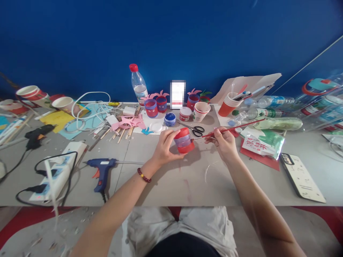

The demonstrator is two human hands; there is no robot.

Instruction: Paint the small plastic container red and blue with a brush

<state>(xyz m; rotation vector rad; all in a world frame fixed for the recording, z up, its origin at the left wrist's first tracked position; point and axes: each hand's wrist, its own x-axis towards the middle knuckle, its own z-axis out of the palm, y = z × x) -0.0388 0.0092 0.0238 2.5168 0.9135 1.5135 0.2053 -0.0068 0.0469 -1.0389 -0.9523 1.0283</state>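
Note:
My left hand [165, 147] is closed around a small cup [183, 140] painted red at both ends with a pale purple band in the middle. The cup is tilted above the table. In my right hand [223, 142] is a thin paintbrush [238, 126] with a long red handle, pinched between the fingers. The brush tip meets or nearly meets the right side of the cup. Behind the cup stand an open jar of blue paint [170, 119] and a jar of red paint [185, 114]. Black-handled scissors [197, 130] lie just beyond the brush.
Several painted cups [151, 108] with paper leaves stand at the back near a plastic bottle [138, 85]. To the left lie a blue glue gun [102, 171] and a power strip [57, 175]. Plastic bottles [278, 124] and a phone [302, 178] lie to the right.

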